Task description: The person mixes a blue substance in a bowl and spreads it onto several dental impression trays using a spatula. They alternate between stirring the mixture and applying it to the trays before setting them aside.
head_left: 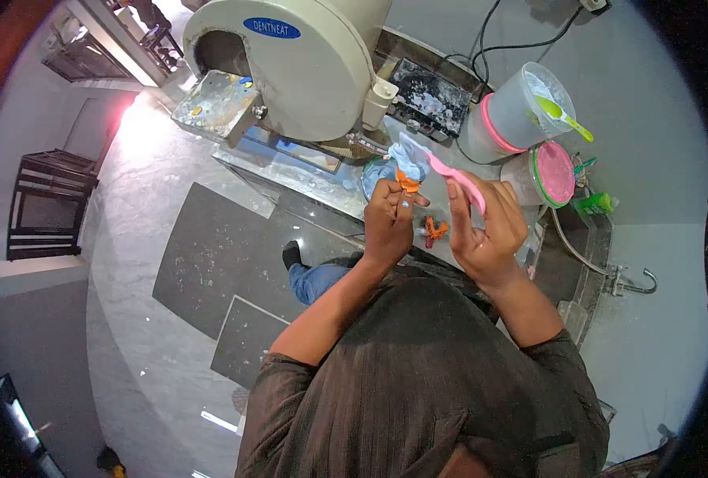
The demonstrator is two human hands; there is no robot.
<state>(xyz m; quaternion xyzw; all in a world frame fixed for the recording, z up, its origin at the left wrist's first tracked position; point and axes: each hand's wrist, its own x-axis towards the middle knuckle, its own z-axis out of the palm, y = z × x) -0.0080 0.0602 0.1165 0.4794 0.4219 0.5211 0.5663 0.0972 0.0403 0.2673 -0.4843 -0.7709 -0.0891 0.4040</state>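
My left hand point(390, 227) is closed on an orange dental impression point(407, 182), held upright with pale blue plaster point(409, 166) heaped on it. In my right hand point(489, 239) is a plaster spatula point(459, 176) with a wavy pink handle. Its pale, plaster-smeared blade reaches left, right over the impression. Just behind my left hand sits a bowl point(375, 177) with more of the blue plaster, partly hidden by the hand. Another orange impression point(436, 229) lies on the counter between my two wrists.
A cream machine marked DENTNEAT point(306, 76) with a stained tray point(217, 107) stands back left. Back right are a clear tub point(529, 92) with a green scoop point(562, 118) and a pink-lidded tub point(551, 174). A tap point(633, 280) and sink lie at right.
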